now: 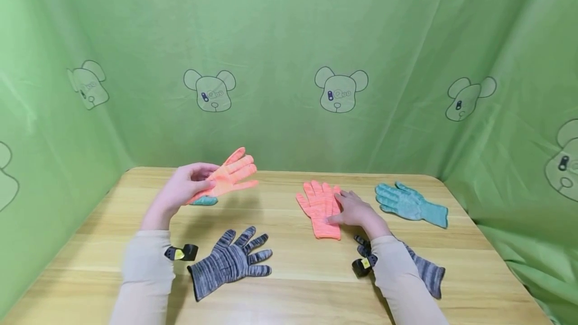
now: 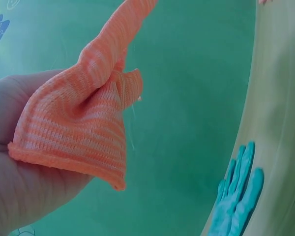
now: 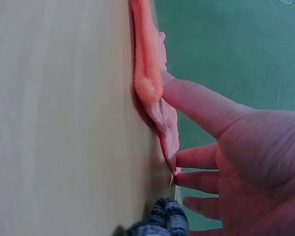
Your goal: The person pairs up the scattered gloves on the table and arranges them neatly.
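My left hand (image 1: pixel 182 188) holds an orange knitted glove (image 1: pixel 231 173) above the table, pinched near its cuff with the thumb on the near side. In the left wrist view, that glove (image 2: pixel 83 128) hangs over the palm with its cuff edge showing. A second orange glove (image 1: pixel 317 205) lies flat on the table, fingers away from me. My right hand (image 1: pixel 357 210) rests at its right side, thumb on the glove and the other fingers spread along its edge. The right wrist view shows this glove (image 3: pixel 150 73) edge-on, with the fingers of the hand (image 3: pixel 255 152) extended to it.
A teal glove (image 1: pixel 411 204) lies at the right back; another teal glove (image 1: pixel 204 200) is mostly hidden beneath my left hand. One grey striped glove (image 1: pixel 230 262) lies front left; another grey glove (image 1: pixel 426 270) is partly under my right forearm. Green curtains (image 1: pixel 280 129) enclose the wooden table (image 1: pixel 289 300).
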`<state>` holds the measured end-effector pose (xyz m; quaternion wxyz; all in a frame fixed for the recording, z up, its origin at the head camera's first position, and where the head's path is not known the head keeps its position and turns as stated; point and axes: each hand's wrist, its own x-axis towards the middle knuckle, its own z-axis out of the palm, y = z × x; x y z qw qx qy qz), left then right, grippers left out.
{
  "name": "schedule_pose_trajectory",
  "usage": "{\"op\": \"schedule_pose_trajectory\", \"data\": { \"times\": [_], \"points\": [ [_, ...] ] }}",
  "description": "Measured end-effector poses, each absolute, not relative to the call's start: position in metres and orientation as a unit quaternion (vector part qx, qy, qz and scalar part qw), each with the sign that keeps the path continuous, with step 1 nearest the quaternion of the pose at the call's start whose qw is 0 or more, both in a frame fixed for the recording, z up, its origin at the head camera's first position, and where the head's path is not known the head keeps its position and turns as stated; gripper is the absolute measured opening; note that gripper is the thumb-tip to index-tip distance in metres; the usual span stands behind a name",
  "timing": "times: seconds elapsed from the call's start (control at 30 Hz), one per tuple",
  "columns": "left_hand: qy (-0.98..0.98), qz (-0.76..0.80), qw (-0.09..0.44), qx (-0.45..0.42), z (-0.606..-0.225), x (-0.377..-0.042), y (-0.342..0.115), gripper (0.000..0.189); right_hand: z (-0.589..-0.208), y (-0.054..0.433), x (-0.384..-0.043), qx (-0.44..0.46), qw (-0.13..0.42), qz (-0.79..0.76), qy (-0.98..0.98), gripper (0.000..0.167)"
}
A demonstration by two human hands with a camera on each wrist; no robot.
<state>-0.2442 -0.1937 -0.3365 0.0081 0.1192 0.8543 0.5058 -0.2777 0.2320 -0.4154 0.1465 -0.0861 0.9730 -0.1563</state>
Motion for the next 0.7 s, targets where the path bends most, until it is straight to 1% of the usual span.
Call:
{"op": "schedule_pose_trajectory", "data": {
  "times": [0.4, 0.7],
  "points": [
    [0.843, 0.522, 0.023, 0.127, -0.338, -0.251, -0.163, 0.040, -0.415, 0.231, -0.276, -0.084, 0.148, -0.153, 0.973, 0.095],
    [0.829, 0.545, 0.024, 0.121, -0.335, -0.254, -0.141, 0.039, -0.417, 0.231, -0.277, -0.085, 0.147, -0.158, 0.973, 0.096]
  ]
}}
